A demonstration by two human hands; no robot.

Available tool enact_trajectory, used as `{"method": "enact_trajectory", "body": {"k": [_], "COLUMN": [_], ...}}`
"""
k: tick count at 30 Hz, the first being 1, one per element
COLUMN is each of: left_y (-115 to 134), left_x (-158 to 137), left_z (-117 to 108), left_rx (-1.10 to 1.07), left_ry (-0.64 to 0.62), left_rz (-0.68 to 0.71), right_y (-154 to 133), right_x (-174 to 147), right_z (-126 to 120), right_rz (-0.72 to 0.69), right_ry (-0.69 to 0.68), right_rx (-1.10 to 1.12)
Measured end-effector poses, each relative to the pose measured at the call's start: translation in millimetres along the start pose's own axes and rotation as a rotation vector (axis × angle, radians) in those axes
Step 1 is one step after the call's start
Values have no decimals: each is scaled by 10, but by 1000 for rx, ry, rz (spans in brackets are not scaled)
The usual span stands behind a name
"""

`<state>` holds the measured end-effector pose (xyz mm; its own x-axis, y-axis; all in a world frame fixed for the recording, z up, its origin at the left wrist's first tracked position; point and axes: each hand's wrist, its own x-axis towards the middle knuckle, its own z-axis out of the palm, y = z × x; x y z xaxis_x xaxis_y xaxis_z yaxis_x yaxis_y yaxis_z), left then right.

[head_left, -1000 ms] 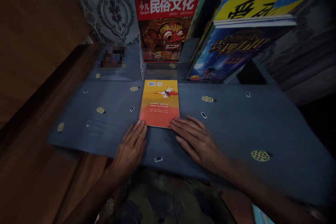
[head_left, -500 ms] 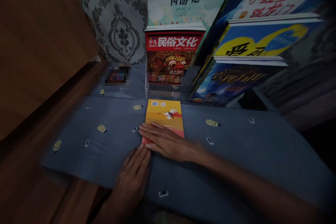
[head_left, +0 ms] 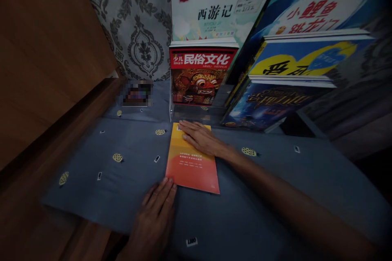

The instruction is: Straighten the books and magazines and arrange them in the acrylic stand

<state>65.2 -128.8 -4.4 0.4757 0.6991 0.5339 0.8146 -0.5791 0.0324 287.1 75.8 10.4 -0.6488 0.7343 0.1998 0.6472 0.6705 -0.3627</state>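
Observation:
A thin booklet with a yellow-to-red cover lies flat on the blue patterned cloth, its printed text upside down to me. My right hand rests flat across the upper part of the cover with fingers stretched out, hiding its picture. At the lower left corner of the booklet, my left hand touches the edge with its fingertips, fingers extended and palm down. Neither hand grips anything.
Behind the booklet, a clear stand holds a red-topped book and a pale green book. Further right stand a blue-and-yellow book and a dark blue book. A wooden panel borders the left side.
My right hand has slid from the lower left of the cover up to its top, uncovering the red lower part. My left hand stays by the lower left corner. The view has tilted slightly.

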Motion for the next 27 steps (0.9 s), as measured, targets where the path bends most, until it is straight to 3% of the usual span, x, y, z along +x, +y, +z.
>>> {"method": "enact_trajectory", "body": {"k": [8,14,21,27], "left_y": [-9,-163,-375,-402], "left_x": [38,210,540,816], "left_z": [-37,-107,-125,2], "left_rx": [63,88,93,131], "left_ry": [-65,-145,-243,-293], "left_rz": [-8,-42,-12,45], "right_y": [-89,-102,-94,-194], "right_x": [-160,-561,-1194,-1462], "right_z": [-37,-89,-91,-57], "right_rz": [158,323,301,346], "right_ry": [72,121,304,420], "right_rx": [-39,-36,187,312]}}
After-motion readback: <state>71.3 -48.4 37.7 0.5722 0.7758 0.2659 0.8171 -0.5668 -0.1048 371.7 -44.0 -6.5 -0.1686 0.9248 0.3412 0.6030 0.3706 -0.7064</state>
